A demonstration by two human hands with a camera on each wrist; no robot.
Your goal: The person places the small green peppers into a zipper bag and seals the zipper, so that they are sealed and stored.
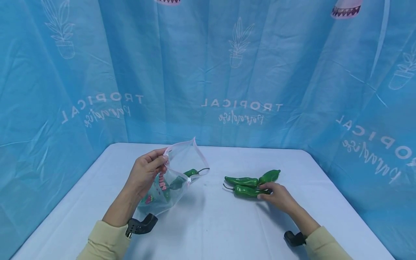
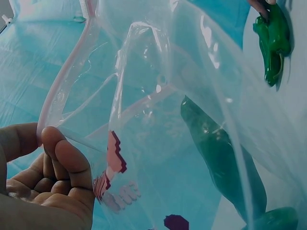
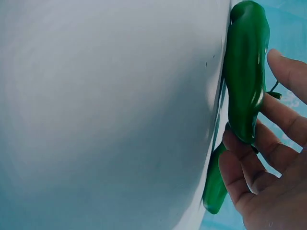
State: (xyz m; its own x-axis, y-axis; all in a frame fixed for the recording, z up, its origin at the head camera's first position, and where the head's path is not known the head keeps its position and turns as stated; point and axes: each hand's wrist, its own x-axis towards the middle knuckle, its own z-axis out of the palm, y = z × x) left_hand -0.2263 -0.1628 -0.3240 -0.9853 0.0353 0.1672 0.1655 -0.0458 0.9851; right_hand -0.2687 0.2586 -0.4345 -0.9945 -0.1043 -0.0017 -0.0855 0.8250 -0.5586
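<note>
My left hand (image 1: pixel 143 177) pinches the pink-edged rim of a clear zip bag (image 1: pixel 177 198) between thumb and fingers, with the mouth spread. Inside the bag lie green peppers (image 2: pixel 218 155), one of which pokes its stem out of the opening. At the right, my right hand (image 1: pixel 280 196) reaches round the tip of a green pepper (image 1: pixel 246 191) lying on the table. In the right wrist view its fingers touch that pepper (image 3: pixel 245 62), while the thumb stands slightly apart from its side. Two more green peppers, one long (image 1: pixel 242 181) and one short (image 1: pixel 270 176), lie just behind.
A white-covered table (image 1: pixel 221 231) carries everything. Blue printed curtains (image 1: pixel 182 72) hang behind it and on both sides. Between the bag and the loose peppers there is a stretch of white tablecloth. A black camera is strapped on each wrist.
</note>
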